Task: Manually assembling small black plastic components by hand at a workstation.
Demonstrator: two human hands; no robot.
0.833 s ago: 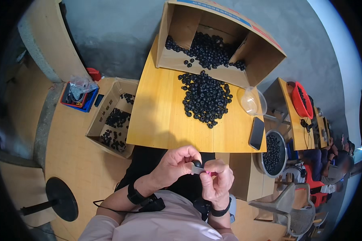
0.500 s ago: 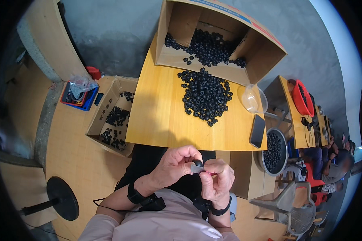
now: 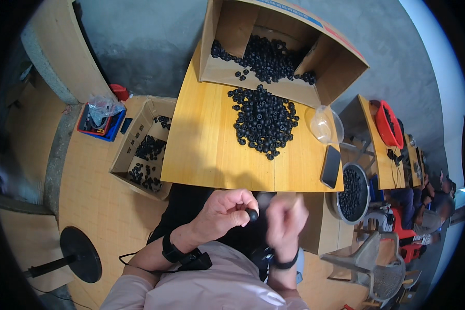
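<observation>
My left hand [image 3: 226, 211] pinches a small round black part [image 3: 251, 214] between thumb and forefinger, just in front of the table's near edge. Beside it, my right hand [image 3: 285, 219] is smeared by motion, so its fingers and anything in them cannot be made out. A dark blur shows between the two hands. Beyond them, a heap of small black ring-like parts [image 3: 266, 124], many with a hole, lies on the yellow wooden table [image 3: 196, 150]. More of the same parts lie in a cardboard box [image 3: 227, 77] tipped on its side at the table's back.
On the table's right are a clear plastic bowl [image 3: 323, 126] and a phone [image 3: 330, 166]. A metal basin [image 3: 366, 199] of black parts stands at lower right, an open carton [image 3: 124, 150] with more at left. A grey chair [image 3: 385, 274] and seated people are farther right.
My right hand has moved away from the left and blurred. The pale strip and pink bit between the hands no longer show. My left hand still holds the black part.
</observation>
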